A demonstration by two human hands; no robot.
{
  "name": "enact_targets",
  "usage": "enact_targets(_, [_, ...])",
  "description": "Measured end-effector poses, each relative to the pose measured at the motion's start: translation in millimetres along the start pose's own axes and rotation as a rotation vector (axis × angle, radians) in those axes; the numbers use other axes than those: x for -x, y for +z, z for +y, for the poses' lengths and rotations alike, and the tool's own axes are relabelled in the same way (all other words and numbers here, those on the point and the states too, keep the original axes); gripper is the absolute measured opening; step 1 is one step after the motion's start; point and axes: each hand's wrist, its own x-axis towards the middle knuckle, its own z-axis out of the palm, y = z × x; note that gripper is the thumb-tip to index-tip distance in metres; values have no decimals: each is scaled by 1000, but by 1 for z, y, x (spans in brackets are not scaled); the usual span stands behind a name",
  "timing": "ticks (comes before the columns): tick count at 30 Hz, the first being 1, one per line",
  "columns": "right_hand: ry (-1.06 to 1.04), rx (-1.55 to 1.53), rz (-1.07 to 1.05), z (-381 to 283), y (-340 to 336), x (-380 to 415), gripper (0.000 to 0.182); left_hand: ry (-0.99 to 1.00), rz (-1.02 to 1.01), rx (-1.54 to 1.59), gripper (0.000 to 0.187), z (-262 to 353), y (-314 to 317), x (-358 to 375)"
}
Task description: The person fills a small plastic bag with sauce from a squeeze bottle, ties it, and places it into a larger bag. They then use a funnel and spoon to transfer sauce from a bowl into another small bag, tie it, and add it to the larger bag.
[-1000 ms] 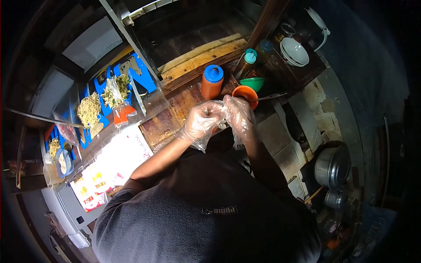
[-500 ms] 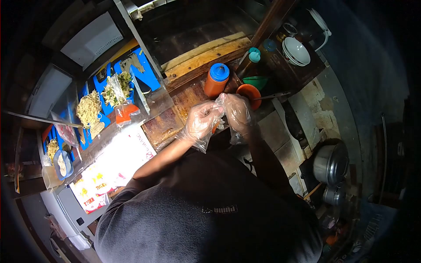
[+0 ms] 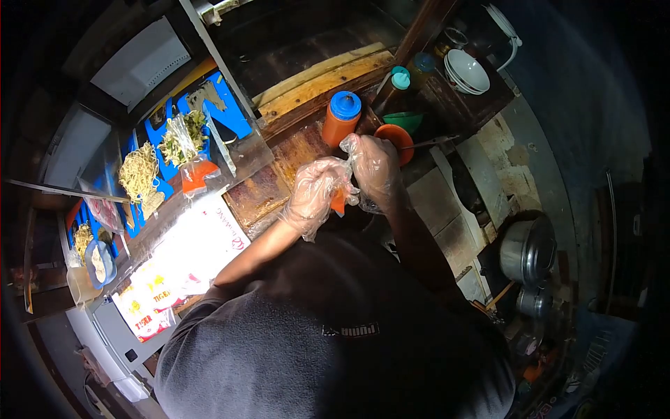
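Both hands wear clear plastic gloves and meet in front of my chest. My left hand is closed around a small clear bag with orange-red sauce at its bottom. Pinched in my right hand is the upper clear plastic of that bag. Just beyond the hands stands an orange squeeze bottle with a blue cap. An orange bowl lies right beside my right hand. Another sauce bag rests at the left, by the greens.
Noodles lie on a blue tray at the left. White printed wrappers cover the near-left counter. White bowls, a teal-capped bottle and a green bowl are at the back right. A metal pot stands at the right.
My hands have moved slightly apart, my right hand now higher against the left. More of the orange-red sauce bag shows below my left hand.
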Motion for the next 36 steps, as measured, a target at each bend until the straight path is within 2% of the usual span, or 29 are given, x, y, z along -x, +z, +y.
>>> enact_targets(5, [-11, 126, 25, 10, 0, 4, 22, 23, -27, -3, 27, 1, 5, 4])
enact_targets(8, [-6, 77, 54, 20, 1, 5, 16, 29, -41, -60, 24, 3, 7, 5])
enact_targets(10, [213, 472, -38, 16, -18, -6, 6, 172, -188, -131, 21, 20, 17, 10])
enact_targets(11, [358, 152, -3, 29, -35, -10, 7, 106, -199, -292, 21, 38, 25, 18])
enact_targets(12, [-5, 126, 223, 75, -34, 16, 14, 114, -198, -297, 21, 37, 23, 14])
enact_targets(14, [-317, 630, 81, 30, -77, -13, 33, -49, 3, 116, 22, 25, 16, 12])
enact_targets(15, [-313, 631, 77, 18, -79, -12, 33, 21, -58, 81, 24, 16, 4, 6])
enact_targets(17, [426, -50, -146, -6, -72, -11, 36, -38, -12, 123, 23, 20, 9, 1])
enact_targets(18, [429, -48, -144, -17, -68, -12, 36, -49, 18, 137, 22, 21, 12, 0])
enact_targets(19, [676, -316, -235, -28, -64, -13, 25, -49, 19, 136, 22, 21, 10, -2])
enact_targets(20, [918, -591, -326, -35, -58, -14, 17, -49, -31, -50, 23, 20, 5, -6])
enact_targets(21, [918, -594, -326, -32, -47, -8, 17, -48, -82, -236, 24, 20, -1, -8])
enact_targets(23, [-107, -151, 100, -14, -26, 8, 19, -65, -102, -285, 24, 14, -11, -12])
enact_targets(24, [-107, -148, 104, -8, -26, 7, 19, -83, -122, -331, 24, 13, -12, -15])
enact_targets(25, [-110, -130, 8, 0, -27, 3, 20, -84, -127, -331, 24, 12, -11, -16])
enact_targets(26, [-112, -113, -88, 4, -29, 2, 20, -100, -101, -208, 23, 10, -9, -16])
enact_targets(27, [-109, -110, -87, 2, -29, 3, 20, -116, -73, -86, 22, 9, -7, -17])
enact_targets(29, [715, -764, -226, -6, -28, 4, 18, -115, -81, -80, 22, 10, -7, -18])
enact_targets(30, [715, -763, -229, -17, -26, -1, 18, -112, -88, -76, 21, 11, -7, -19])
enact_targets(32, [1183, -1259, 116, -40, -23, -13, 17, -104, -81, -48, 20, 15, 0, -18])
enact_targets(36, [1093, -1278, 3, -38, -27, -17, 18, -69, -104, -6, 20, 6, -6, -20])
